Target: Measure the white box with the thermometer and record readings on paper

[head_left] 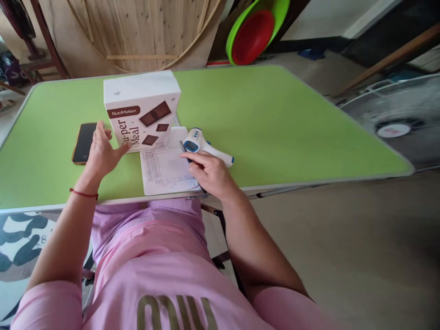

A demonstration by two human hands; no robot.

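Note:
My left hand (102,150) is open beside the lower left corner of an upright white NutriMotion box (140,117). Its thumb reaches to the box's front, and its fingers are over the right edge of a dark-screened phone (83,145) in an orange-brown case. In front of the box lies an open notebook (168,172) with handwriting on its pages. Over the notebook's right side, my right hand (210,173) has its thumb and index finger closed around a pen (182,145), mostly hidden by the hand. Just beyond that hand rests a white and blue infrared thermometer (206,147).
All of this stands on a green folding table (261,119) with a pale rim. A fan (392,123) is off its right end. Green and red basins (254,36) and a round wooden board (147,32) are behind it. A wooden chair (46,59) is at the far left.

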